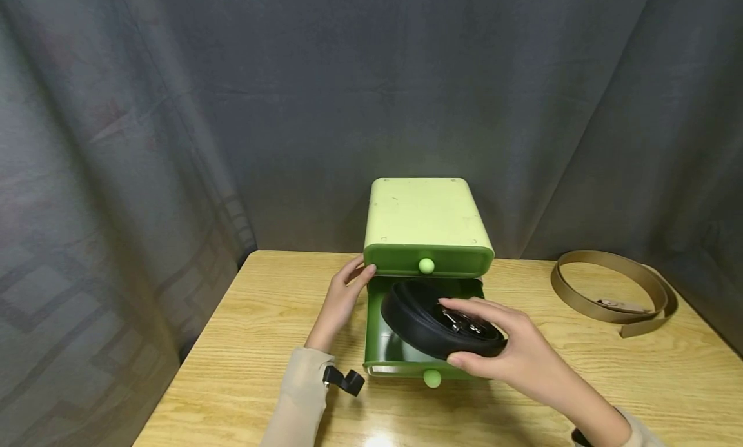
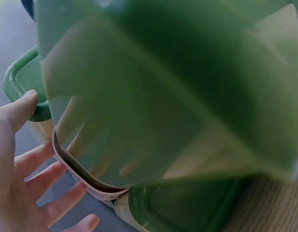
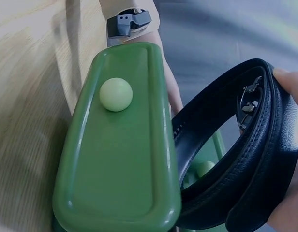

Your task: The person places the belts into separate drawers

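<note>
My right hand [image 1: 516, 344] grips a coiled black belt [image 1: 406, 321] with a metal buckle, thumb at its near side and fingers at the far side. The tilted coil is over the pulled-out lower drawer [image 1: 400, 371] of a small green cabinet [image 1: 426, 211], its far end dipping inside the drawer walls. In the right wrist view the belt [image 3: 207, 208] overlaps the drawer front [image 3: 115, 159]. My left hand [image 1: 342, 298] rests at the cabinet's left side, thumb touching the upper drawer's edge. In the left wrist view its fingers [image 2: 57, 171] are spread and fairly straight.
A brown belt [image 1: 580, 310] lies loosely coiled at the table's right. The upper drawer, with a round pale green knob [image 1: 426, 266], is pushed in. Grey curtains [image 1: 371, 111] hang behind the wooden table [image 1: 232, 344].
</note>
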`<state>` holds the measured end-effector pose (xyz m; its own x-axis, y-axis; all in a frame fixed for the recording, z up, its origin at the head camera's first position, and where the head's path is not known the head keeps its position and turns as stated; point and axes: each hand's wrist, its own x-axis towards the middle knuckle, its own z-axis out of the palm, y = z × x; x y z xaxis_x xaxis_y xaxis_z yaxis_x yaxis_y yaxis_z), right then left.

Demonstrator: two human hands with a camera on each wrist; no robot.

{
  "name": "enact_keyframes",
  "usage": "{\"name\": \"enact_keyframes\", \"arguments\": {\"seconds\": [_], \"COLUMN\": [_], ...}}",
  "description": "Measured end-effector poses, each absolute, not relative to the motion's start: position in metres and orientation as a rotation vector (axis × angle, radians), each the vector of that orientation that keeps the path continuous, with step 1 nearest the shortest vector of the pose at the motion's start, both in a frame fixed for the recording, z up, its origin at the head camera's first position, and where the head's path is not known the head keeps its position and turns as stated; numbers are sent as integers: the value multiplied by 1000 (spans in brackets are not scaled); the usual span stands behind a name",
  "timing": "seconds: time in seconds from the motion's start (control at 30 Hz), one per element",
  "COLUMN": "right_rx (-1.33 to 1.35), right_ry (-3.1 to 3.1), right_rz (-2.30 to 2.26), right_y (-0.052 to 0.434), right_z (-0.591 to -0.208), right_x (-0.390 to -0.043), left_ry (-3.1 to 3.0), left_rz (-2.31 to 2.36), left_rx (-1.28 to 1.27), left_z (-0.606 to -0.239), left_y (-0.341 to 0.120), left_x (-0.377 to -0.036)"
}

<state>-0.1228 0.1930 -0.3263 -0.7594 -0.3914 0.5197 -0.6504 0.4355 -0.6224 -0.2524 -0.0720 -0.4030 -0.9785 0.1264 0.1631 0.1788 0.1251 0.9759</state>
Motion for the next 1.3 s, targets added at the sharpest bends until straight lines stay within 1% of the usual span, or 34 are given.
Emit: {"name": "enact_keyframes", "arguments": {"seconds": [0.23, 0.47, 0.6, 0.87, 1.3], "right_rx": [874, 931, 966, 1107, 1141], "right_ry": [-2469, -2503, -2499, -2441, -2480], "right_rz": [1295, 1258, 1243, 1135, 1126], "right_y": [191, 193, 193, 192, 193], "right_z": [-330, -338, -343, -352, -361], "right_x": [-134, -145, -150, -160, -174], "left_ry": [-2341, -2341, -2351, -2322, -2301], "left_rz": [-2020, -2035, -2030, -2038, -2015], "left_rx": [-333, -339, -333, -324, -320], "left_z": [-371, -369, -373, -401, -405], "left_y": [-71, -71, -70, -70, -72], "left_x": [-231, -230, -234, -253, -252]}}
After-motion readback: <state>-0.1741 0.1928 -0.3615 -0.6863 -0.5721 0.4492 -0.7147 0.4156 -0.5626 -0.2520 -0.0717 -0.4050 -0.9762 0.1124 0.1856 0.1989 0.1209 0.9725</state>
